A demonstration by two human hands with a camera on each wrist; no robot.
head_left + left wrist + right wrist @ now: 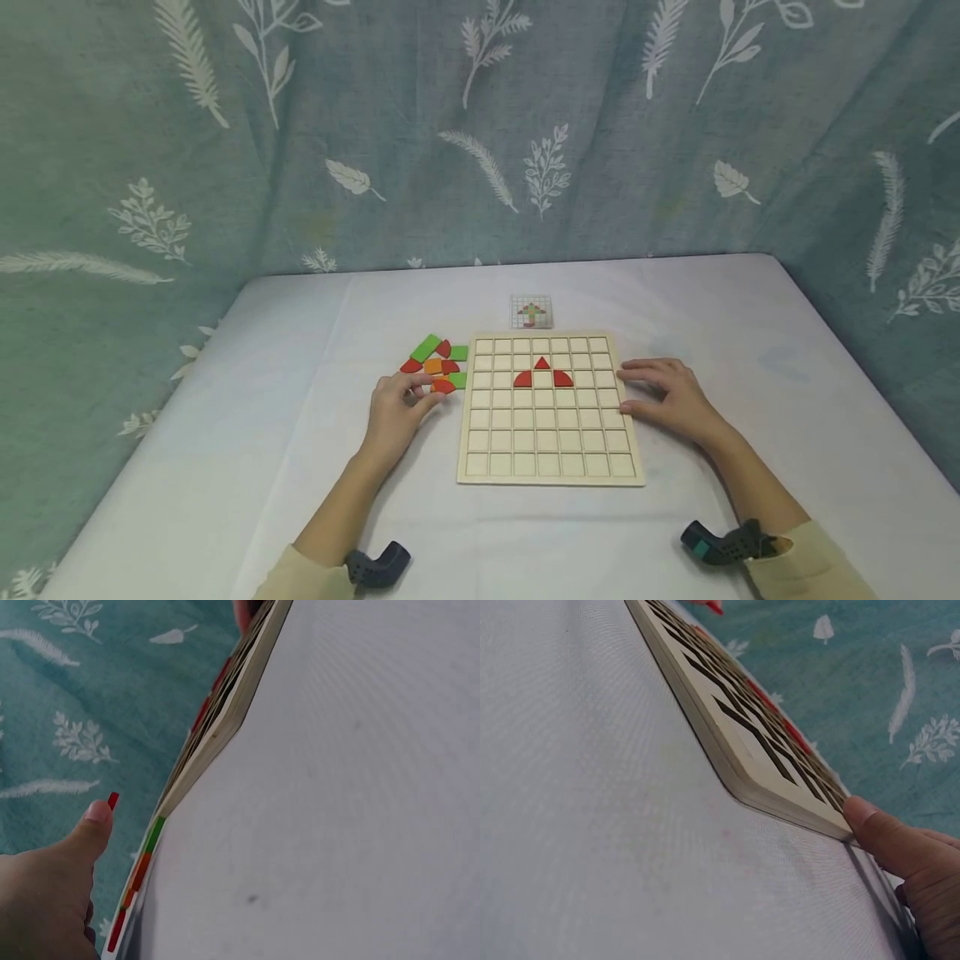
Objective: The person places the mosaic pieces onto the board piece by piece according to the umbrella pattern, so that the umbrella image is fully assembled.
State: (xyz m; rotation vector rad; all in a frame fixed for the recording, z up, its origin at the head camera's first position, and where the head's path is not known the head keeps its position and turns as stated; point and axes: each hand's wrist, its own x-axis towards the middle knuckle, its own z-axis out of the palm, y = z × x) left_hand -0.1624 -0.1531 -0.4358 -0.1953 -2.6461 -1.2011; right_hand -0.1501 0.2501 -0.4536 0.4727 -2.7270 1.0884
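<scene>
My left hand (395, 414) pinches a red quarter-circle piece (446, 387) at the thumb tip, left of the board. The same red piece (113, 801) shows edge-on past the thumb in the left wrist view. Behind and beside it lie loose pieces: a green rectangle (426, 347), an orange square (432, 366) and several others. Two red quarter-circles (522, 379) and a red triangle (542, 363) sit in cells of the wooden grid board (551, 481). My right hand (670, 400) rests at the board's right edge, its thumb (866, 814) touching the rim.
Behind the board lies a small pattern card (531, 312) with a coloured figure on a grid. A white cloth (337, 333) covers the table. A green leaf-patterned curtain (420, 125) hangs behind it. Each wrist wears a dark device (378, 565).
</scene>
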